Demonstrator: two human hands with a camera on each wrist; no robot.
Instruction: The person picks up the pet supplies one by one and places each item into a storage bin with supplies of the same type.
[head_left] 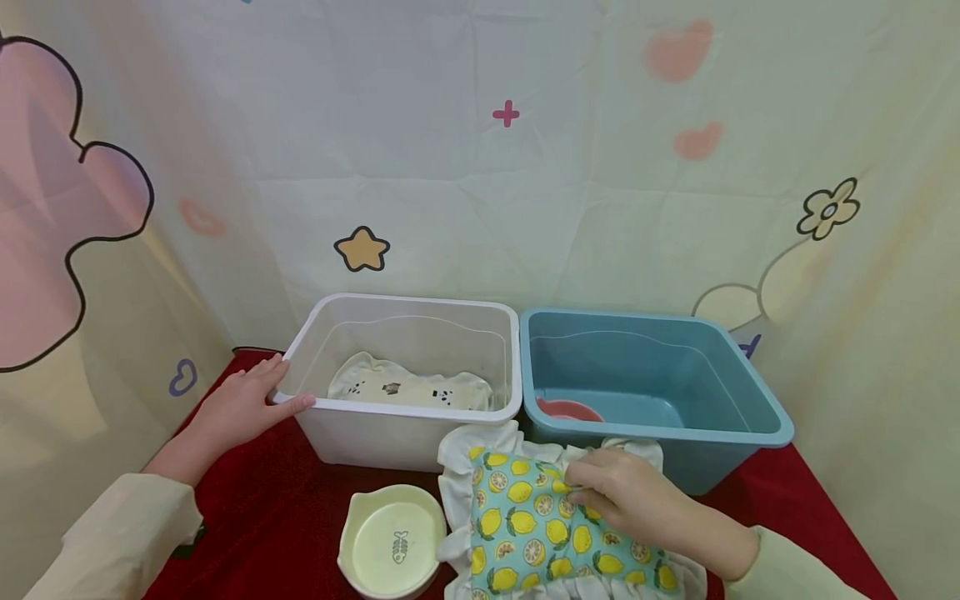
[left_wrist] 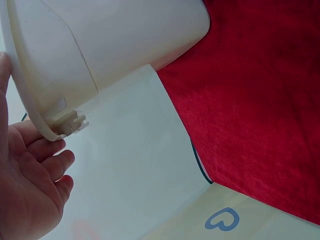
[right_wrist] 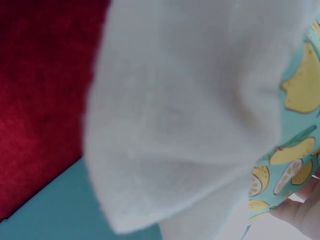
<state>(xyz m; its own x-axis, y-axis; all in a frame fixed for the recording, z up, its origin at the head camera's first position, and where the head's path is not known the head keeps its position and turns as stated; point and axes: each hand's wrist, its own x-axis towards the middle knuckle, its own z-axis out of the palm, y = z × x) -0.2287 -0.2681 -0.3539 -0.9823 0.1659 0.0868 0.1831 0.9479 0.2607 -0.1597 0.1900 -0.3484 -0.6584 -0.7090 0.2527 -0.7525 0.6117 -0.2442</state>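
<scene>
A small lemon-print cushion [head_left: 536, 521] with a white ruffled edge lies in front of the bins, its far edge raised against the blue bin. My right hand [head_left: 630, 492] pinches its cover near the upper right; in the right wrist view the ruffle [right_wrist: 170, 115] hides much of the cushion. At the white bin's near left corner, my left hand [head_left: 240, 404] grips the rim, thumb along the front edge. Inside the white bin [head_left: 390, 433] is a cream ruffled cloth piece [head_left: 408, 387] with small animal prints.
To the right stands a blue bin [head_left: 720, 435] with a pinkish-red dish [head_left: 570, 409] partly hidden behind its front wall. A cream bowl [head_left: 397, 521] with pointed ears and a fishbone print sits left of the cushion. Red cloth [head_left: 262, 500] covers the table; a printed curtain [head_left: 450, 167] hangs behind.
</scene>
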